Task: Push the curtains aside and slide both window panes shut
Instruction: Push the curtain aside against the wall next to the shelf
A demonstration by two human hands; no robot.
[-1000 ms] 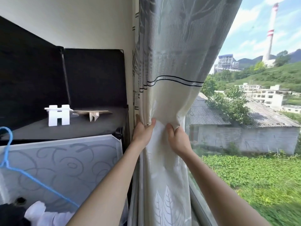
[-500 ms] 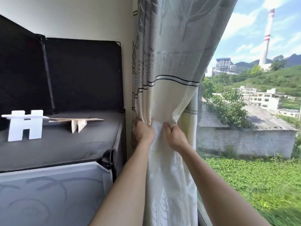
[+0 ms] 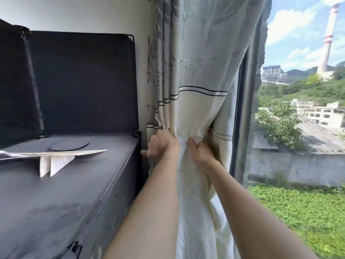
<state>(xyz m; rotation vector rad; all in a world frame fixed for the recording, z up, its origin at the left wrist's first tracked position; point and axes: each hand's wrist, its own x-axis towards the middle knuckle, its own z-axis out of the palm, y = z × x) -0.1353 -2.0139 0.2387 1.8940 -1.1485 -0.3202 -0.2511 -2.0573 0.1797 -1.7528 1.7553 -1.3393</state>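
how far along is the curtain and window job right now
Early. Curtain is gathered against the wall, exposing the dark window frame. In hand: left hand and right hand both grip the bunched fabric. Left: sliding both panes shut; neither hand is on a pane, and their position can't be told.

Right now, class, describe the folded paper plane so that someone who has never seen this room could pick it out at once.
Start at the bunched curtain that both hands hold by the window, then look left to the dark fabric cabinet against the white wall. On its flat top lies the paper plane, pale and pointing right. It stands beside a flat dark disc, the only light, folded thing there.
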